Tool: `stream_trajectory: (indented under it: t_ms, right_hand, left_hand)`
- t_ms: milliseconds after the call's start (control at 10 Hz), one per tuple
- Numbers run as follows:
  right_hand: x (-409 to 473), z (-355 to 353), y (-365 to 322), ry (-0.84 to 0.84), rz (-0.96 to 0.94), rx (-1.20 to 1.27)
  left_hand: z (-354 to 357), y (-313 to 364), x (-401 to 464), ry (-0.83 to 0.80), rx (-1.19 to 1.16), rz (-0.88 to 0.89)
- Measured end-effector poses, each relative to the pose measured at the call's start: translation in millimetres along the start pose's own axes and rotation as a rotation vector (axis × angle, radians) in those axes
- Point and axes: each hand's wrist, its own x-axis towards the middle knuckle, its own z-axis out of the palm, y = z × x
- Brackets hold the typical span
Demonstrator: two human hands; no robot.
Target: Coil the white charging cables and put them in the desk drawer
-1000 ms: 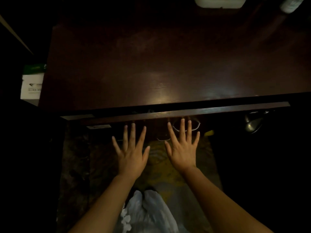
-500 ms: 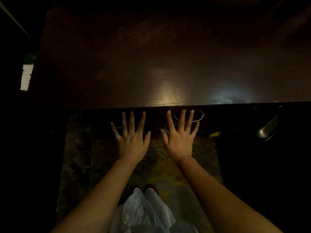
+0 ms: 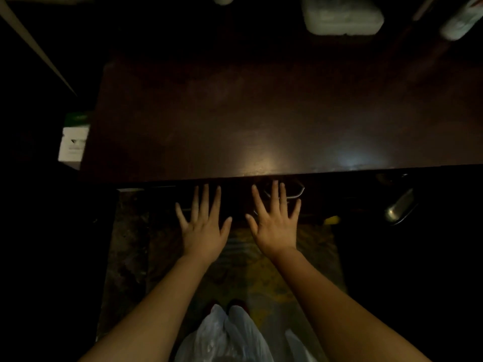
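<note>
Head view: the left hand (image 3: 202, 227) and right hand (image 3: 274, 226) lie side by side, fingers straight and spread, holding nothing, flat against the dark drawer front (image 3: 235, 197) under the worktop (image 3: 261, 121) edge. A metal handle (image 3: 296, 190) shows just behind the right fingers. The white cables cannot be seen. A pale box (image 3: 342, 18) sits far beyond the hands.

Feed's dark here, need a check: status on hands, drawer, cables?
Left hand and right hand open, fingers spread flat at the drawer front. Drawer looks shut under the desk edge. No cables visible. Nothing blocking.
</note>
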Motion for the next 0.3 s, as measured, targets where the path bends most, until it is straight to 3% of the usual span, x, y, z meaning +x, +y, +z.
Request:
stream_trajectory:
  t_ms: [100, 300]
  right_hand:
    - [-9.7, -28.8, -6.6, -0.049, -0.022, -0.003]
    - [-19.1, -123.7, -28.5, 0.018, -0.117, 0.023]
  left_hand:
    - [-33.6, 5.6, -8.8, -0.040, -0.024, -0.016]
    - [-116.5, 3.8, -10.7, -0.132, -0.143, 0.039]
